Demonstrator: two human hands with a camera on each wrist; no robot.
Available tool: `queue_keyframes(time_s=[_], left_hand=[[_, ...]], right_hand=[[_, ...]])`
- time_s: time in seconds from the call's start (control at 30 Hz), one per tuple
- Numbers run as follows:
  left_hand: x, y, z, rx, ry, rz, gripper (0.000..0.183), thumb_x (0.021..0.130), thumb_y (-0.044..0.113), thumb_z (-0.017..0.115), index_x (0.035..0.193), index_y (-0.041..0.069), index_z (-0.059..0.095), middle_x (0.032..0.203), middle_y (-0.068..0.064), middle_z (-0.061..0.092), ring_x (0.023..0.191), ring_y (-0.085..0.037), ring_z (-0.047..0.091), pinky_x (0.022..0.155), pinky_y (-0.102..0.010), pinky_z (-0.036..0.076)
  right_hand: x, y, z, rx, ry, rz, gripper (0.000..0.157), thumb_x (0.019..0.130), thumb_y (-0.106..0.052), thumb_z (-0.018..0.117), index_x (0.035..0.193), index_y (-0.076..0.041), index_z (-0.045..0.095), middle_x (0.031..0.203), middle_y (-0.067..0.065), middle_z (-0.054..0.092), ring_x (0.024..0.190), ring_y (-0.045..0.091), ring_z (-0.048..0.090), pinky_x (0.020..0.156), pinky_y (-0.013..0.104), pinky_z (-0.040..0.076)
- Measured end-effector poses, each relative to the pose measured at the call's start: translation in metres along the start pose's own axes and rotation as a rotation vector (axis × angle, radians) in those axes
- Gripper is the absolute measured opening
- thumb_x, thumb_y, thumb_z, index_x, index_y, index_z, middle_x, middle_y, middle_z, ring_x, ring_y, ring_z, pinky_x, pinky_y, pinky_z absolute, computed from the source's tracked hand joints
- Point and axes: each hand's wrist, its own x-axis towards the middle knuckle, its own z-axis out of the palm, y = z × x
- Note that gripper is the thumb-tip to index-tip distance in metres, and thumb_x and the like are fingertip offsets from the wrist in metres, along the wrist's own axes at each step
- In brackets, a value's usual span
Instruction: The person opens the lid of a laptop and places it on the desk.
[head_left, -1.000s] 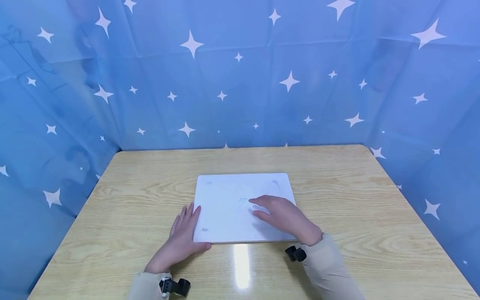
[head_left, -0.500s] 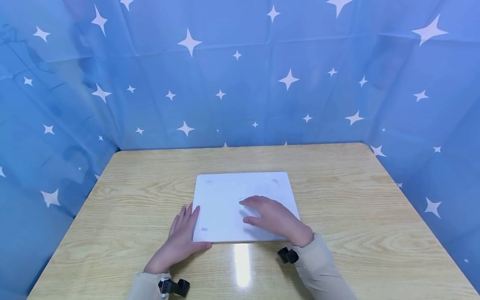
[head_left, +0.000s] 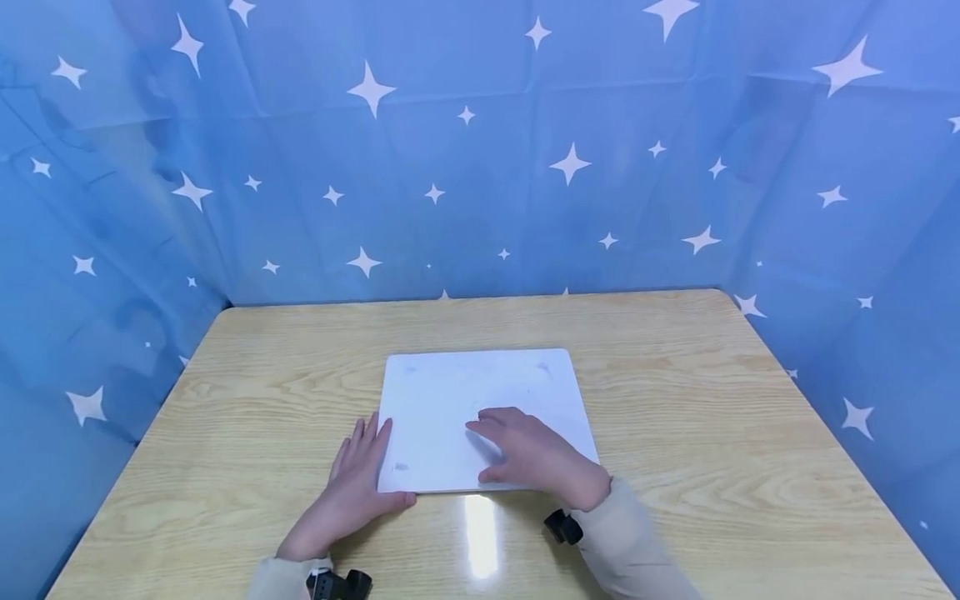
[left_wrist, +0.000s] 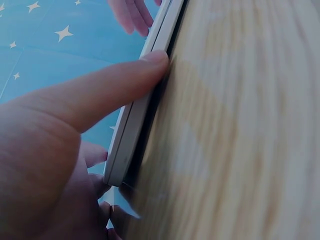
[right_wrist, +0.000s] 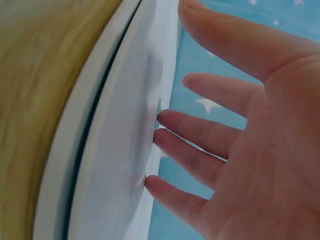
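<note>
A flat white slab (head_left: 450,392) with rounded corners and a seam along its edge, like a closed laptop, lies on the table. Faint grey smudges show near its corners. My left hand (head_left: 351,483) spans its near left corner, the thumb against the front edge and the straight fingers along the left side. Over the front right half is my right hand (head_left: 536,454), fingers spread and gently bent, its thumb near the front edge. In the right wrist view several fingertips (right_wrist: 159,136) come right at the white surface. No object is between the right thumb and fingers.
The wood-grain table (head_left: 285,358) extends around the slab on all sides. A bright light reflection (head_left: 481,537) shows on it in front. Behind and at both sides hangs a blue curtain (head_left: 495,200) with white stars.
My right hand has moved left and toward the front edge across the slab. My left hand stays at the near left corner. The head view has shifted slightly.
</note>
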Motion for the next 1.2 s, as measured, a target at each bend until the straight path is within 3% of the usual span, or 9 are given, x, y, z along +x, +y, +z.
queue_keyframes(time_s=[0.2,0.4,0.83,1.2], left_hand=[[-0.003,-0.001,-0.003,-0.060,0.008,-0.043,0.124,0.058,0.059,0.071,0.141,-0.003,0.002,0.147,-0.020,0.001,0.133,-0.033,-0.006,0.105,-0.048,-0.002],[-0.003,-0.001,-0.004,-0.016,0.015,-0.058,0.124,0.060,0.062,0.068,0.139,-0.008,0.004,0.146,-0.024,-0.002,0.132,-0.037,-0.006,0.104,-0.051,0.000],[-0.004,-0.003,-0.002,-0.021,0.062,-0.049,0.120,0.057,0.062,0.070,0.141,-0.001,0.014,0.146,-0.022,0.003,0.132,-0.039,-0.007,0.102,-0.055,-0.003],[-0.005,-0.003,-0.003,-0.012,0.053,-0.052,0.119,0.058,0.062,0.070,0.141,-0.002,0.013,0.146,-0.023,0.002,0.132,-0.039,-0.006,0.102,-0.055,-0.003]], right_hand=[[0.000,-0.011,0.004,-0.049,-0.032,-0.023,0.073,0.068,-0.041,0.074,0.130,-0.017,0.046,0.136,0.010,0.038,0.125,0.027,0.033,0.101,0.041,0.029],[0.001,-0.014,0.007,-0.118,-0.016,-0.052,0.072,0.066,-0.039,0.075,0.130,-0.019,0.046,0.136,0.009,0.038,0.125,0.026,0.033,0.101,0.040,0.027],[0.002,-0.016,0.011,-0.243,0.039,-0.126,0.069,0.064,-0.035,0.077,0.125,-0.018,0.050,0.134,0.009,0.039,0.124,0.026,0.034,0.101,0.039,0.029],[0.004,-0.015,0.014,-0.248,0.041,-0.127,0.067,0.064,-0.035,0.078,0.124,-0.019,0.051,0.134,0.007,0.040,0.124,0.023,0.033,0.101,0.041,0.027]])
